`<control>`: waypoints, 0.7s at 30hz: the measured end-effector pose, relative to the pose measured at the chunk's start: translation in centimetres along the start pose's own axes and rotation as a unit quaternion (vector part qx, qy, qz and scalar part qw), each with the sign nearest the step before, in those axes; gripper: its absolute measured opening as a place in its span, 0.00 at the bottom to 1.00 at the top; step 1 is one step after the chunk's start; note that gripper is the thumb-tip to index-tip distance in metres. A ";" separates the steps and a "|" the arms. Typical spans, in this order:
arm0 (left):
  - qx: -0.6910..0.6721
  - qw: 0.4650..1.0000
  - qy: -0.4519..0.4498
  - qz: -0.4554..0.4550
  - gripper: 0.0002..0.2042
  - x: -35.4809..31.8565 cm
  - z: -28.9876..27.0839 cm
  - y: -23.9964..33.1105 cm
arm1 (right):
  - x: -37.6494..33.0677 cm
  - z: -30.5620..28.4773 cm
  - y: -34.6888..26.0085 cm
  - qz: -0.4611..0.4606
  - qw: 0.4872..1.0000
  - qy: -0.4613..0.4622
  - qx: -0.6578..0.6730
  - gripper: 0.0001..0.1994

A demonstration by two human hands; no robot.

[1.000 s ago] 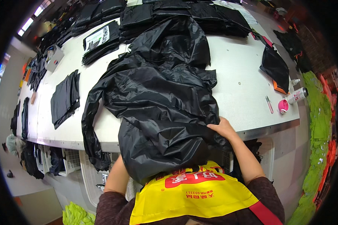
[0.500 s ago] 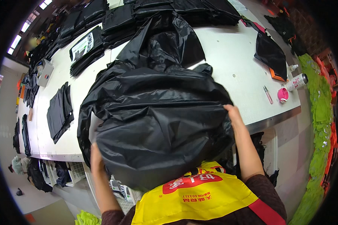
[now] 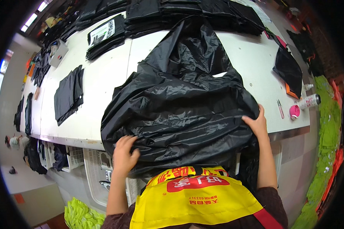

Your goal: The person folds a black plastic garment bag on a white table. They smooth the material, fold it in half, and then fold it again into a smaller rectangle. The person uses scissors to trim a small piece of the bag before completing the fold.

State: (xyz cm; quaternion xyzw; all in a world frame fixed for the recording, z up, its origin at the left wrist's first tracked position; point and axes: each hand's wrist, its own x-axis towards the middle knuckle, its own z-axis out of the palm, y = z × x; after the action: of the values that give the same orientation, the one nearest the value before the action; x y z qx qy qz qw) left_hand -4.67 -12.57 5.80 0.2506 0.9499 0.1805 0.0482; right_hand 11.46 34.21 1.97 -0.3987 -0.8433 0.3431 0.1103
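A shiny black hooded jacket (image 3: 187, 114) lies spread and wrinkled over the near edge of the table, its hood (image 3: 193, 49) pointing away from me. My left hand (image 3: 125, 155) rests on the lower left of the cloth, fingers and thumb apart. At the right edge of the jacket is my right hand (image 3: 256, 124), thumb on the fabric and fingers spread. Neither hand pinches the cloth. The lower hem falls toward my yellow apron (image 3: 198, 198) and is partly hidden.
Stacks of folded black garments (image 3: 145, 17) line the far side of the white table (image 3: 248, 57). A smaller folded pile (image 3: 68, 95) lies left. To the right are snips (image 3: 280, 109), a pink round item (image 3: 294, 111) and a bottle (image 3: 310, 101). White crates (image 3: 93, 175) stand below.
The jacket's raised, billowing lower part has come down flatter. My left hand has moved from its left side onto the cloth, and my right hand has opened at the right edge.
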 end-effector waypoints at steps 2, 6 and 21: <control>0.076 0.994 -0.032 0.071 0.35 0.1 1.9 0.8 | -1.2 0.5 1.6 -0.066 0.996 -0.011 -0.061 0.46; 0.244 0.952 -0.179 0.037 0.50 -3.8 5.6 1.1 | -3.2 0.5 3.3 -0.066 0.985 0.020 -0.160 0.45; -0.223 0.974 0.031 -0.004 0.13 10.3 -1.8 4.8 | 0.4 -5.4 1.3 -0.037 0.974 -0.208 -0.078 0.35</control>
State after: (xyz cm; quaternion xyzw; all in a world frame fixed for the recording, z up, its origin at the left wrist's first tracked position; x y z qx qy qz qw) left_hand -11.73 -4.21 9.23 0.2245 0.8877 0.3950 0.0738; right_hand 14.46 37.78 5.10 -0.2946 -0.8861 0.3475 -0.0859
